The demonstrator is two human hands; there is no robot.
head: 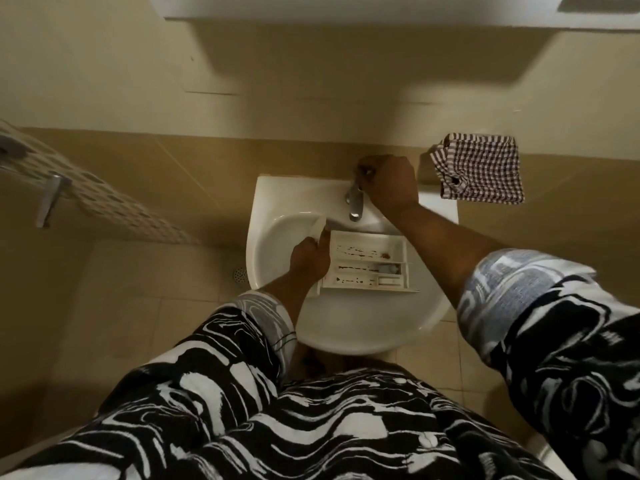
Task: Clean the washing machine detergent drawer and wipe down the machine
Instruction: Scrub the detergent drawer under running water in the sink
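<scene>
- Nearest us is our shirt (311,427), soft cloth in black-and-white swirls, with both sleeves ending on the forearms.
- Our left hand (310,259) curls round the left end of the drawer (367,265), by its front panel, and grips it.
- The drawer lies across the bowl of the sink (346,327), a glossy white basin with a rounded front, and sits just below the spout of the tap (354,202).
- It is a long box of hard white plastic, split lengthwise into 3 channels, each streaked with brown crust. A bluish insert sits at the right end of the middle one.
- Our right hand (388,183) is closed over the handle of the polished metal tap, fingers wrapped on top.
- We see no water falling, so we judge this as the start of the rinse: drawer placed, tap not yet running.
- The next move calls for a turn of the handle, and probably a tilt of the drawer so the stream runs along the channels. Dried crust will likely need rubbing as well.
- A folded cloth (481,174), a dark-and-white check weave, lies on the ledge right of the sink, well apart from the drawer.
</scene>
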